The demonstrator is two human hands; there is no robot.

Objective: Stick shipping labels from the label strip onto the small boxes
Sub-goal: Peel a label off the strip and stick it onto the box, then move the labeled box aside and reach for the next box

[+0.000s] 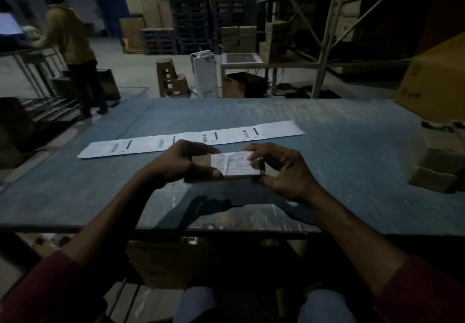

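One small box [235, 168] is held above the blue surface [352, 171], near its front edge, between both hands. A white shipping label [232, 162] lies on the top face of the box and covers its right part; the left part shows bare brown cardboard. The label has printed lines, but the text is too blurred to read.

The left hand [176, 164] has its grip closed on the left end of the box, fingers over the top and thumb at the front edge. The right hand [281, 169] grips the right end, with the fingertips [251, 155] resting on the label and the thumb below at the front side.

Just behind the hands the label strip [191, 139] lies flat on the surface, running from left to right and a little away toward the right. I can count about four labels with barcodes and black bars on it; the printing cannot be read.

At the right edge of the surface there are small brown boxes [437, 174] close together; the exact number is not clear. Behind them stands one large carton [435, 83] with dark markings I cannot read.
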